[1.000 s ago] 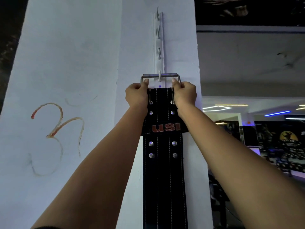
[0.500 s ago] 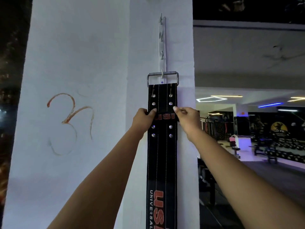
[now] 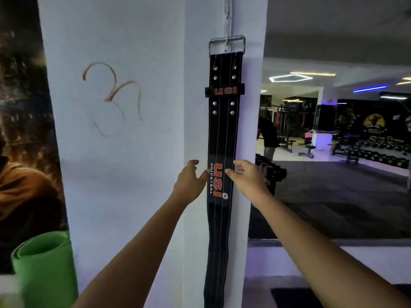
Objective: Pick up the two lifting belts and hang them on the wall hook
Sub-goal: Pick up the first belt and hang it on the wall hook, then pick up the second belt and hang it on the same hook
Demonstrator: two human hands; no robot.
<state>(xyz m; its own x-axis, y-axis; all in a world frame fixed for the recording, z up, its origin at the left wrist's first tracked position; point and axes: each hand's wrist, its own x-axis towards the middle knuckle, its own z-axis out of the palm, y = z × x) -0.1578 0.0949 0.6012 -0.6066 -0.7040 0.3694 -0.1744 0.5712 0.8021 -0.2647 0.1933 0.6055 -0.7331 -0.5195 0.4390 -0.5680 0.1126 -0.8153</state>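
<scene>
A black leather lifting belt (image 3: 223, 134) with red "USI" lettering hangs straight down the white pillar. Its metal buckle (image 3: 226, 40) is looped over the lowest hook (image 3: 226, 42) of a white hook rail (image 3: 229, 16). My left hand (image 3: 191, 178) is at the belt's left edge beside the lower logo, fingers apart, thumb tip touching the edge. My right hand (image 3: 248, 177) is at the right edge at the same height, fingers spread, fingertips resting on the belt's face. Neither hand closes around it. I see only this one belt.
A rolled green mat (image 3: 44, 267) stands at lower left in front of a dark poster (image 3: 22, 130). An orange scrawl (image 3: 113, 92) marks the pillar. To the right lies a gym floor with dumbbell racks (image 3: 378, 150), benches and a person (image 3: 268, 136).
Both hands slid down the belt from just under the buckle to the lower logo and loosened their grip. The belt now hangs by its buckle on the hook.
</scene>
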